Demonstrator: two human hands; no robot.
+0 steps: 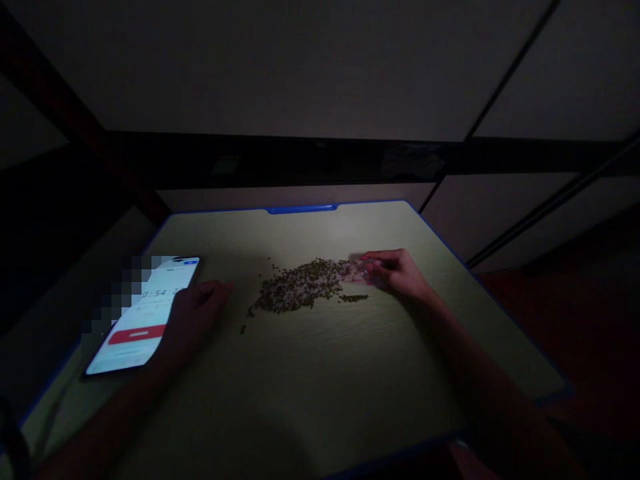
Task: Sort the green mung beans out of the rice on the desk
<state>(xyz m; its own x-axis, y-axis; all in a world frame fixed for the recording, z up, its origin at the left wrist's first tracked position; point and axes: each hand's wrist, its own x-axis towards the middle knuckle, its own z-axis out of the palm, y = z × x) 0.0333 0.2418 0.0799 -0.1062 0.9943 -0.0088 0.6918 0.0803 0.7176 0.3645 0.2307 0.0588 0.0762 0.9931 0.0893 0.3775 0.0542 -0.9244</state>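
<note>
A spread pile of small dark grains or seeds (300,285) lies on the middle of the small table (320,373). My right hand (397,272) is closed in a pinch on a see-through pinkish plastic piece (354,271), perhaps a small bag, which touches the pile's right end. Just below it lies a short line of grains (354,298). On the left, my left hand (204,305) rests with its fingers curled, between the pile and a lit phone (135,313). Nothing shows in that hand, and its wrist covers part of the phone's screen.
The table has a blue rim with a raised blue handle (303,209) at the far edge. Pale cabinet panels (280,73) stand behind it, with a dark open shelf (320,160) between them. A few stray grains (243,329) lie left of the pile. The room is dim.
</note>
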